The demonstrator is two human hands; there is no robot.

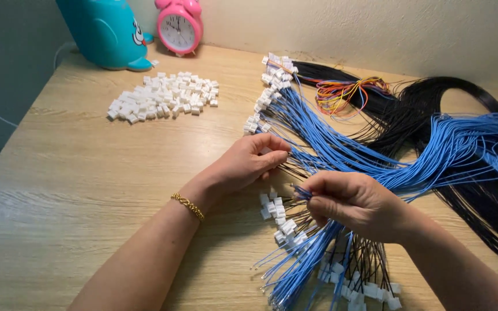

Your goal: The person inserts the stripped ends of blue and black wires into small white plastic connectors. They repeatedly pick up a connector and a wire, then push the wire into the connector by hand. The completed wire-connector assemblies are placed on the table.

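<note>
Your right hand [350,204] pinches blue wire ends [302,192] tightly, aiming them; your left hand [249,161] holds a white connector [266,151], fingers closed, steadying it.

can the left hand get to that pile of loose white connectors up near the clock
Probably yes: bare wooden table lies between the left hand and the pile of white connectors, with nothing blocking, though its fingers are pinched together.

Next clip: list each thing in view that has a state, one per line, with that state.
left hand: fingers pinched, resting on the table by the wires.
right hand: closed on blue wire ends.
loose white connectors: piled, no wires attached.
blue wire bundle: fanned across the table, many ends fitted with white connectors.
black wire bundle: looped, lying flat.
pink alarm clock: upright.
</note>
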